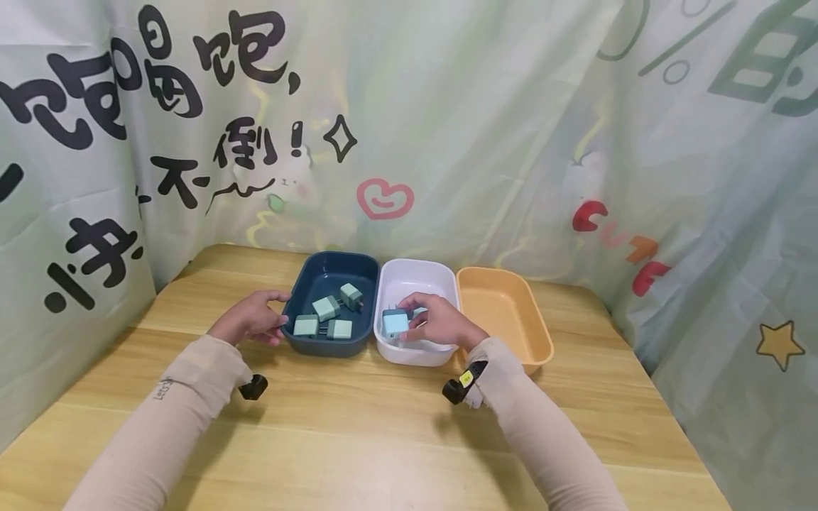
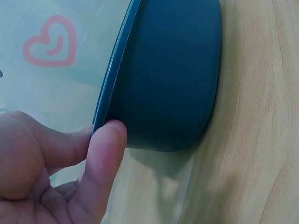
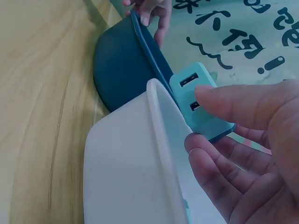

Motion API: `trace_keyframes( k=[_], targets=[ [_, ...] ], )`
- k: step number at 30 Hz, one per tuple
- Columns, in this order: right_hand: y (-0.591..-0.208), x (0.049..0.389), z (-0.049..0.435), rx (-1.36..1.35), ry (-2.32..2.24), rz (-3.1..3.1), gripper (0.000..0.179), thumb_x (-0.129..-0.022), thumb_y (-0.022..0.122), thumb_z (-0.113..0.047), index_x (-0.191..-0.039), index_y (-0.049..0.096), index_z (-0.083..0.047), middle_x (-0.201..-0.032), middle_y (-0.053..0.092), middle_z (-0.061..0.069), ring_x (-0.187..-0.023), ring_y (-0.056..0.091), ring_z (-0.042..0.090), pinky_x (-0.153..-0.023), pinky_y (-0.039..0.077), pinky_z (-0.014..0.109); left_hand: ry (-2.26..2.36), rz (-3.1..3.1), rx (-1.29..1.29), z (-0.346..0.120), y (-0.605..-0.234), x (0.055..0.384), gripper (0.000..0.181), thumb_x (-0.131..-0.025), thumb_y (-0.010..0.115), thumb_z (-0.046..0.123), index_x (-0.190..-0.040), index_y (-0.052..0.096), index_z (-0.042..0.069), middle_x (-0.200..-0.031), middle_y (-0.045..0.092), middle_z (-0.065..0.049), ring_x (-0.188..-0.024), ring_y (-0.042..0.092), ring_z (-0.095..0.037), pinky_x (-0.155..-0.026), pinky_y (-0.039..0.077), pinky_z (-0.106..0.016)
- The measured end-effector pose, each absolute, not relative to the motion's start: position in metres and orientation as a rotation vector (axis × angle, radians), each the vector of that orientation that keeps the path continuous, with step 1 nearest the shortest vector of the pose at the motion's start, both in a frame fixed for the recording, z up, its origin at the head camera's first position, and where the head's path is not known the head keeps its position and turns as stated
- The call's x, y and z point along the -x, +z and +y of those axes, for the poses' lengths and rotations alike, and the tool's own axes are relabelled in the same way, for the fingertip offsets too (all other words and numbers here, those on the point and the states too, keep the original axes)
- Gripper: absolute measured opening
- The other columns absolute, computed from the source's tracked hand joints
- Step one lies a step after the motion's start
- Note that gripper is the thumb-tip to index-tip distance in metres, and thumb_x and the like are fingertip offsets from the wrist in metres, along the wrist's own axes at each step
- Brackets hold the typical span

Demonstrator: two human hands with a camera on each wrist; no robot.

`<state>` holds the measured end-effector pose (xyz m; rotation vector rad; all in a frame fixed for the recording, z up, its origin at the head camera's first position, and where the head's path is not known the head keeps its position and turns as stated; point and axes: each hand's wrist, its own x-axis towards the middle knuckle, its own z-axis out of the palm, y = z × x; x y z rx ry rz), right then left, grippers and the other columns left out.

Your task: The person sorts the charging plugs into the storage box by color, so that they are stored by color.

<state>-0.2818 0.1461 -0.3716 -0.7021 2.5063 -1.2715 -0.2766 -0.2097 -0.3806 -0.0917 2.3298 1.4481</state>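
My right hand [image 1: 441, 323] pinches a light blue USB wall charger [image 1: 395, 323] between thumb and fingers, over the white bin [image 1: 414, 356]. Two USB ports show on the charger's face [image 3: 190, 84] in the right wrist view. Part of another blue piece is visible behind the fingers in the white bin. At the left, my left hand [image 1: 255, 317] grips the rim of the dark blue bin [image 2: 168, 70] between its thumb and a finger. Several pale green wall chargers [image 1: 326, 307] lie inside that dark blue bin, prongs showing on some.
An orange bin [image 1: 505, 312] stands right of the white one; the three bins sit side by side on the wooden table [image 1: 358, 433]. A printed cloth [image 1: 473, 142] hangs behind and on both sides of the table.
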Motion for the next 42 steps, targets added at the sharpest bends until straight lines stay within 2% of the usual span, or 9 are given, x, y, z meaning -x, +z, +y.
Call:
trace_keyframes(
  k=[8,19,31,42],
  targets=[
    [-0.378,0.293,0.147,0.627,-1.323,2.487,0.045,-0.074,0.082,-0.002,-0.114,0.063,-0.005,-0.113,0.059,0.011,-0.084,0.064,0.023,-0.084,0.053,0.033,1.432,2.337,0.073,-0.208,-0.380,0.277,0.059,-0.097,0.050,-0.005,-0.150,0.025,0.000,-0.082,0.058,-0.017,-0.064,0.062,-0.019,-0.059,0.058,-0.032],
    [-0.393,0.308,0.149,0.563,-1.319,2.521,0.045,-0.074,0.083,-0.004,-0.114,0.063,-0.005,-0.109,0.061,0.009,-0.088,0.063,0.024,-0.087,0.053,0.033,1.423,2.335,0.105,-0.209,-0.388,0.272,0.059,-0.097,0.051,-0.005,-0.150,0.026,0.002,-0.080,0.059,-0.017,-0.061,0.061,-0.019,-0.058,0.058,-0.033],
    [-0.384,0.327,0.151,0.523,-1.269,2.582,0.040,-0.074,0.081,-0.004,-0.109,0.063,-0.004,-0.104,0.061,0.011,-0.089,0.060,0.024,-0.086,0.049,0.034,1.412,2.352,0.112,-0.208,-0.383,0.273,0.059,-0.098,0.050,-0.004,-0.151,0.026,0.004,-0.086,0.059,-0.019,-0.066,0.062,-0.020,-0.060,0.058,-0.033],
    [-0.382,0.336,0.143,0.422,-1.229,2.636,0.043,-0.075,0.083,-0.011,-0.113,0.063,-0.008,-0.108,0.062,0.008,-0.094,0.058,0.024,-0.089,0.049,0.037,1.412,2.345,0.130,-0.208,-0.379,0.276,0.059,-0.097,0.050,-0.005,-0.150,0.026,0.004,-0.087,0.058,-0.019,-0.065,0.061,-0.019,-0.060,0.058,-0.033]
  ],
)
